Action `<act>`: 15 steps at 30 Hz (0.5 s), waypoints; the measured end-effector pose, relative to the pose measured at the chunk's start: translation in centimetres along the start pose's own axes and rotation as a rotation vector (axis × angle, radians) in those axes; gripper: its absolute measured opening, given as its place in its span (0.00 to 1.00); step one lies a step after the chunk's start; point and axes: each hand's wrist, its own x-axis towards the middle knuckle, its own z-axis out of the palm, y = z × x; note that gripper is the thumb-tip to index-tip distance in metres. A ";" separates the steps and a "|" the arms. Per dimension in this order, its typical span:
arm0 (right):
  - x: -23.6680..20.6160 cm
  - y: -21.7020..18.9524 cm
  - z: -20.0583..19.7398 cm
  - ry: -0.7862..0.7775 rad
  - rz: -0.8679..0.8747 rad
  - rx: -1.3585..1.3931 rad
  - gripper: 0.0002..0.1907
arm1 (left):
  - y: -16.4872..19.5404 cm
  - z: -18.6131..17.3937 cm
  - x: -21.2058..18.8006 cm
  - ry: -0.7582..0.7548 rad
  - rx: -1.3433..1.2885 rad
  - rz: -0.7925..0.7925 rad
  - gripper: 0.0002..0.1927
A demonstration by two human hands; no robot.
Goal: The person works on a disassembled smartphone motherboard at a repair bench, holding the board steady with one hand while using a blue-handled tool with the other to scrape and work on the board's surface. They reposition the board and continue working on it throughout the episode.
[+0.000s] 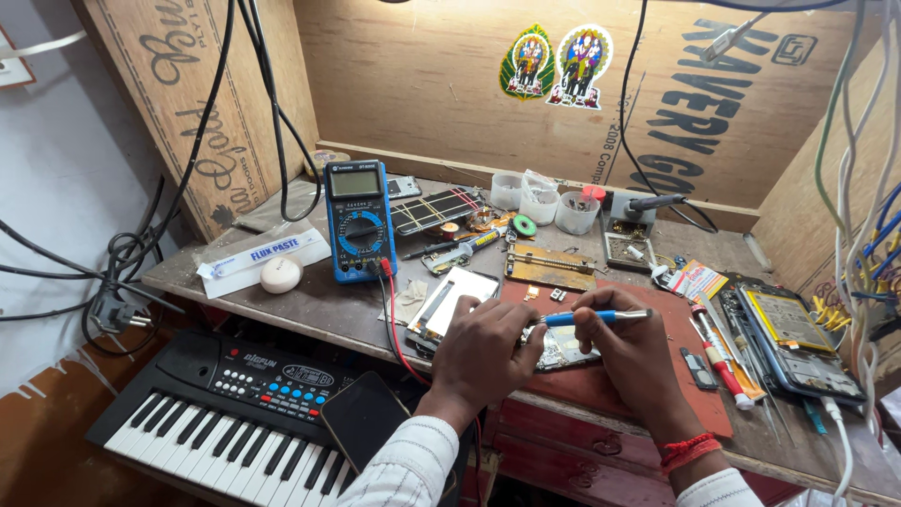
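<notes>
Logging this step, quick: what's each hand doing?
Left hand: closed, steadying the opened phone.
Right hand: closed, holding a blue-handled screwdriver.

Left hand (488,349) steadying an opened phone (563,349), right hand (627,349) gripping a blue screwdriver (589,317) above it.

opened phone (568,349): mostly hidden under hands | keyboard (225,404): cut off at bottom edge

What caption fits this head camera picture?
Left hand steadies an opened phone while right hand works a blue screwdriver beside a multimeter.
</notes>
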 end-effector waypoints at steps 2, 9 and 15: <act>0.1 -0.1 0.0 -0.006 -0.022 0.039 0.10 | 0.0 0.1 0.1 0.042 0.013 0.037 0.08; 0.3 -0.3 -0.2 0.087 -0.039 0.235 0.15 | 0.0 0.2 0.0 0.024 -0.006 -0.032 0.11; 0.6 0.4 -0.7 0.177 -0.063 0.361 0.09 | -0.1 0.3 0.0 0.004 0.006 -0.059 0.12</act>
